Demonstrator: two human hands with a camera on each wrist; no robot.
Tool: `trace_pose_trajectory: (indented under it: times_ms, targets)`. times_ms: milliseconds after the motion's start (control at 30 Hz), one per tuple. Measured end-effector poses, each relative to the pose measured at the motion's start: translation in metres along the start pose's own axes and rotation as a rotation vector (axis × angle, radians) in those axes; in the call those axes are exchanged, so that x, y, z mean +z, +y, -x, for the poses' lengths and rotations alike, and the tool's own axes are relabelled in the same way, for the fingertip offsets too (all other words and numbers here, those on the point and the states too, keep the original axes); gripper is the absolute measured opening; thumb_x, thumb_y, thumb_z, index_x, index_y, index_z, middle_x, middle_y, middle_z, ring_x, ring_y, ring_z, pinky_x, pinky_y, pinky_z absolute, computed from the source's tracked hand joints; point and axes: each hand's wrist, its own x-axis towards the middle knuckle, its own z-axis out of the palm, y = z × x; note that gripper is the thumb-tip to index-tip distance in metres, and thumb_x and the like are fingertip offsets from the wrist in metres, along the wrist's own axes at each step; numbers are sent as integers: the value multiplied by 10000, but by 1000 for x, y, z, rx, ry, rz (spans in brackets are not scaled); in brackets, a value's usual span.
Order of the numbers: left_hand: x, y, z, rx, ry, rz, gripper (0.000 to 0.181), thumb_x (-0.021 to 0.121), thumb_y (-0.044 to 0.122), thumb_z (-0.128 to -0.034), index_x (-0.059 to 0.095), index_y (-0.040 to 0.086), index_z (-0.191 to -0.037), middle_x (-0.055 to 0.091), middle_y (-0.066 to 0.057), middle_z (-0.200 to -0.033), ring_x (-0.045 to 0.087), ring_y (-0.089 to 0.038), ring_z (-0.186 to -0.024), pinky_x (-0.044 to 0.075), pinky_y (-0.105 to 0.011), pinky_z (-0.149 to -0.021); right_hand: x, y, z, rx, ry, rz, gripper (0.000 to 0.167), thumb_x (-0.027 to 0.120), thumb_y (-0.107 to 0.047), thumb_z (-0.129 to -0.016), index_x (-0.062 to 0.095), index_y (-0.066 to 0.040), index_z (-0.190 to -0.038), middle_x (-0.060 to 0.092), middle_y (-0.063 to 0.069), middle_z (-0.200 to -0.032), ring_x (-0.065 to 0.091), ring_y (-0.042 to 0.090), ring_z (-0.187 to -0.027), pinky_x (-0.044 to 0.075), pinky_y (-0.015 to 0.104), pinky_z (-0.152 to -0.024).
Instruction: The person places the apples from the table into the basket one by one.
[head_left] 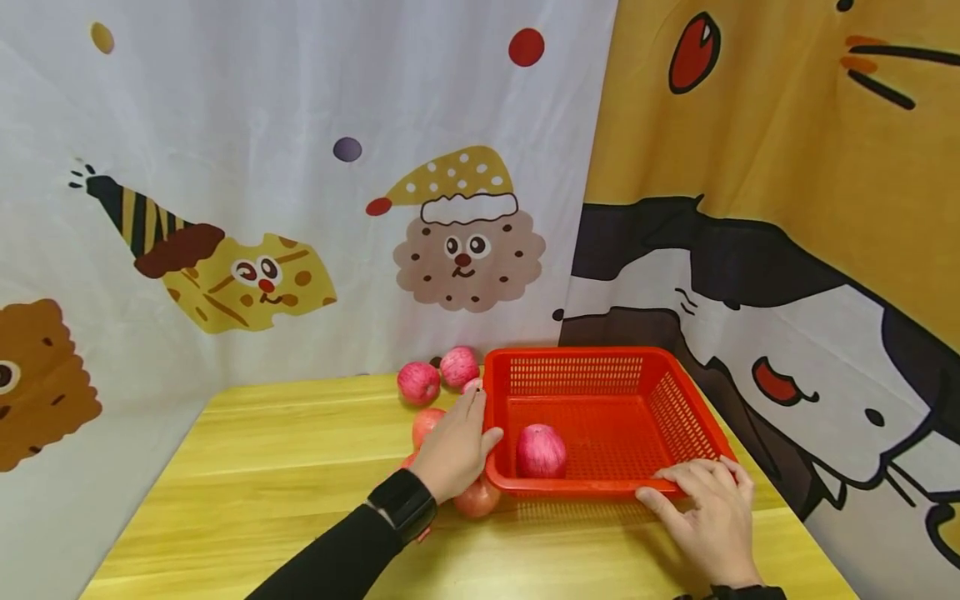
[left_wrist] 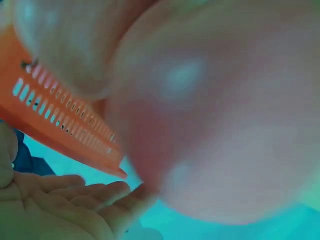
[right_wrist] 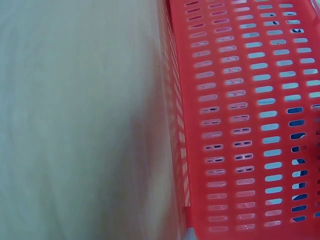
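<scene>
Black sleeve (head_left: 330,546) slants forward, left grip (head_left: 453,448) straight-fingered along the red basket (head_left: 600,425), right grip (head_left: 711,515) holding its near-right corner.

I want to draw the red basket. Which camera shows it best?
The head view: it shows nearly the whole red basket, even inside, with a pink apple in it. The left wrist view shows only part of it, behind blurry fruit; the right wrist view shows only its slotted sides, up close.
</scene>
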Motion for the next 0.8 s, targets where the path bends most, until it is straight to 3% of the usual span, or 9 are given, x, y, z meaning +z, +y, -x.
trace_pose_trajectory:
  times_ms: [167, 300, 400, 533, 667, 800]
  targets:
    - [4, -20, 51, -15, -8, -66, 620, 591, 437, -1083, 542, 11, -1531, 473, -255, -1628, 469, -469, -1506, 419, -666, -1202, -1, 2, -2, -2, -14, 3, 420, 878, -574, -770, 799, -176, -878, 777, 7, -864, 573, 265, -1003, 216, 500, -1152]
    - [11, -29, 78, -46, -12, -87, 629, 689, 485, -1014, 597, 81, -1487, 454, -254, -1635, 414, -541, -1508, 395, -778, -1139, -1, 3, -2, -6, -16, 4, 416, 883, -565, -772, 796, -173, -879, 776, 11, -871, 570, 269, -1002, 218, 507, -1143]
    - [12, -33, 88, -36, 21, -100, 632, 777, 433, -964, 609, 96, -1472, 464, -268, -1612, 431, -570, -1468, 437, -763, -1104, -1, 2, -2, -6, -12, 5, 427, 879, -577, -773, 794, -170, -874, 775, 15, -870, 571, 273, -997, 229, 538, -1125]
    - [10, -40, 96, -42, 65, -110, 644, 857, 303, -915, 606, 108, -1475, 495, -274, -1561, 543, -527, -1336, 540, -641, -1042, 0, -2, -2, -11, -20, 10, 436, 879, -595, -769, 791, -182, -874, 775, 13, -872, 569, 277, -982, 247, 586, -1091]
    - [7, -49, 102, -96, 64, -65, 659, 863, 231, -913, 590, 134, -1505, 501, -259, -1547, 592, -445, -1255, 591, -552, -995, 2, -6, -2, -23, -31, 15, 422, 877, -587, -776, 783, -189, -879, 774, 11, -876, 572, 277, -976, 254, 604, -1068]
    - [5, -58, 107, -159, 57, -4, 664, 868, 223, -906, 591, 153, -1505, 505, -240, -1538, 577, -419, -1278, 595, -537, -988, 2, -7, -1, -27, -36, 16, 434, 856, -593, -803, 779, -173, -883, 773, 17, -874, 577, 278, -982, 252, 600, -1068]
